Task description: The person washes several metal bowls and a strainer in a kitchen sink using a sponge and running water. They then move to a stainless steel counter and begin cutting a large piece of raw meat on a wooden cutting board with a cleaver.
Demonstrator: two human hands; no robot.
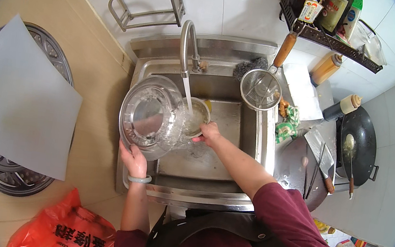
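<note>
My left hand (pixel 134 158) grips the near rim of a large clear bowl (pixel 149 116), which is tilted over the left side of the stainless steel sink (pixel 215 160). My right hand (pixel 209 132) holds the rim of a smaller pale bowl (pixel 198 118) inside the sink, right beside the clear one. Water runs from the curved faucet (pixel 187 54) onto the small bowl and splashes between the two. Something yellow shows behind the small bowl's rim. A wire-mesh strainer (pixel 261 90) with a wooden handle hangs over the sink's back right corner, by a dark scouring pad (pixel 250 68).
Right of the sink are a green-and-white cloth (pixel 288 126), a cleaver (pixel 317 148) on a round board (pixel 290 167), sauce bottles and a black wok (pixel 357 146). A loaded shelf (pixel 337 42) hangs above. A cutting board (pixel 23 99) and red bag (pixel 65 226) are at left.
</note>
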